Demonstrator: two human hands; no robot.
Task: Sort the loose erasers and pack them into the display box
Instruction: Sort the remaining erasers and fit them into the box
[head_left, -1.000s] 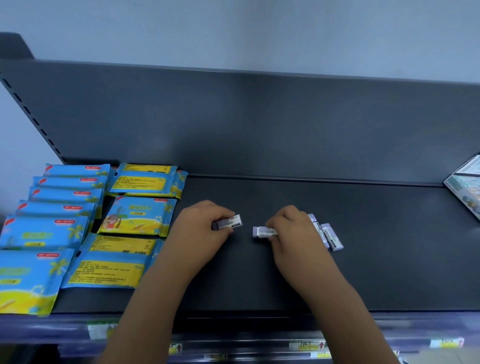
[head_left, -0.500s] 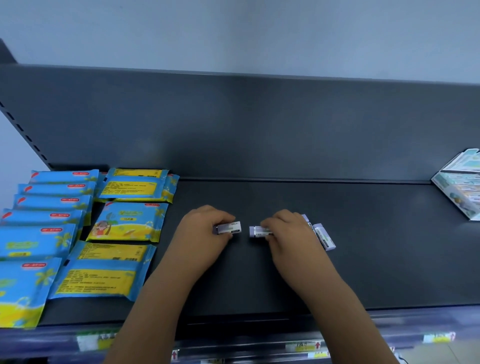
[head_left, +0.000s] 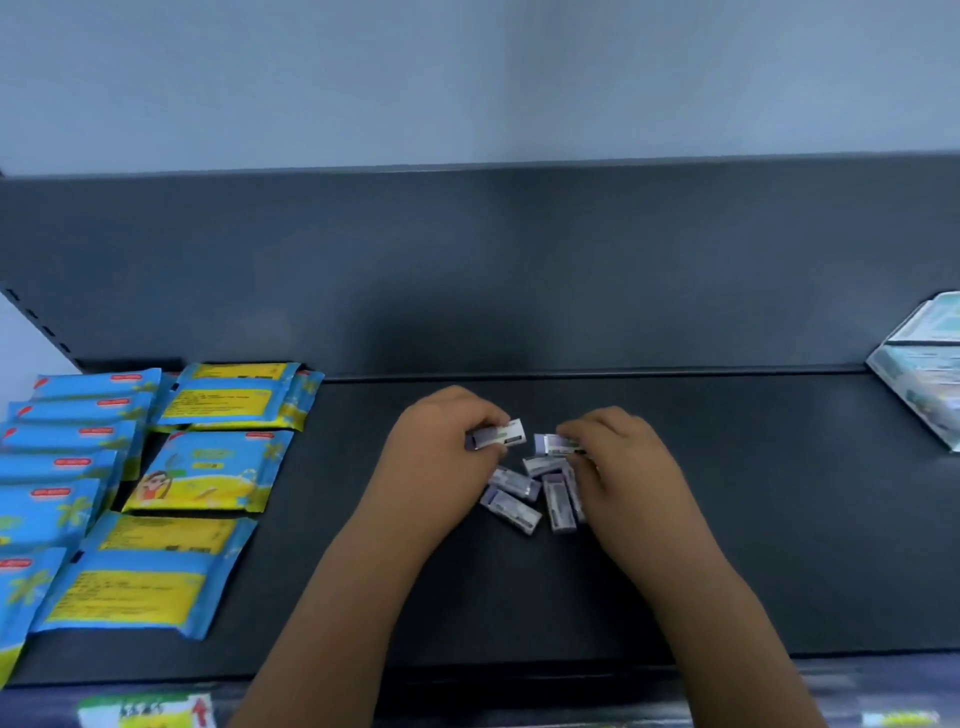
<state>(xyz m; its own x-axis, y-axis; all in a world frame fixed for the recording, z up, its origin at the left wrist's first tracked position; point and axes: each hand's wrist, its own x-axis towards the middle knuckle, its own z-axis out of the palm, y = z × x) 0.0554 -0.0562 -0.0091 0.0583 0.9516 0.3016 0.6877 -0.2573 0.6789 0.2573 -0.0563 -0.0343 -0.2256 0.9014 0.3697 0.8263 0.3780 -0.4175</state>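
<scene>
Sorting underway, nothing looks packed yet.
Shelf (head_left: 727, 519): box (head_left: 924, 384) well right of the fingers, contents unclear. Left hand (head_left: 441, 457) pinches an eraser (head_left: 501, 434), right hand (head_left: 623, 467) pinches a second eraser (head_left: 556, 444), fingers clamped; loose erasers (head_left: 524, 501) lie just below the fingertips, unsorted.

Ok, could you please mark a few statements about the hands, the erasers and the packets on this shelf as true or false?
1. The left hand holds an eraser. True.
2. The right hand is empty. False: it pinches a second eraser.
3. Several loose erasers lie on the shelf between the two hands. True.
4. The blue-and-yellow packets lie to the right of the hands. False: they lie to the left.
</scene>
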